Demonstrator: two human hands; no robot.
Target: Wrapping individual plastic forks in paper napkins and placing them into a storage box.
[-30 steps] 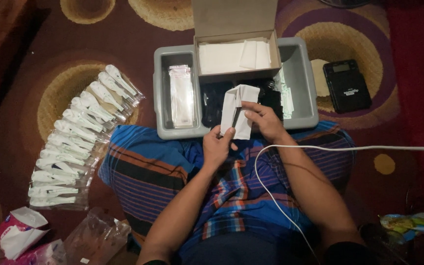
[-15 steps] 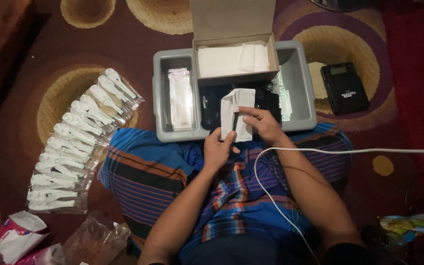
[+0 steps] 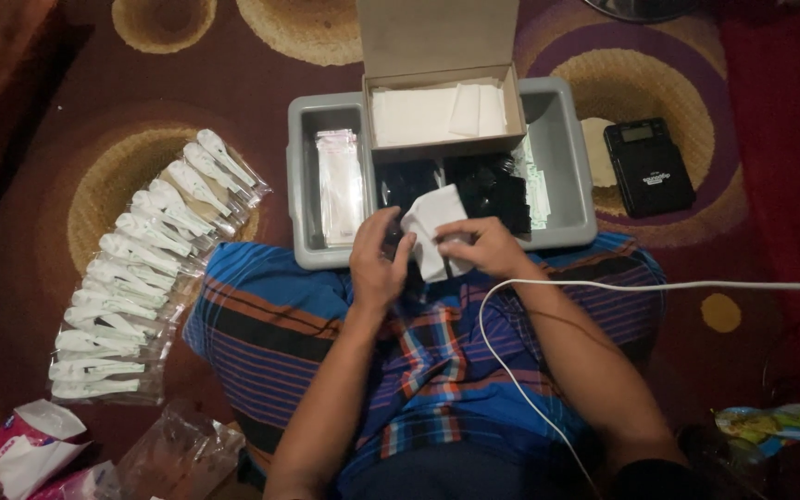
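Since half second ago, white paper sheet (image 3: 435, 243) lower, drawn off gray tray (image 3: 303, 185) toward lap. Right hand (image 3: 481, 247) pinches sheet's right edge; left hand (image 3: 377, 264) closes on left side, something dark between fingers, unclear what. Hands close together at tray's near rim, likely to wrap over lap. Cardboard box (image 3: 442, 88) open inside tray, paper stack within reach. Packed white pieces (image 3: 131, 278) in row left of tray, out of way.

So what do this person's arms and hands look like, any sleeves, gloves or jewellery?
Both forearms are bare, with no sleeves in view. The left hand and right hand wear no gloves, and no rings or watch show. A thin white cable crosses over the right forearm.
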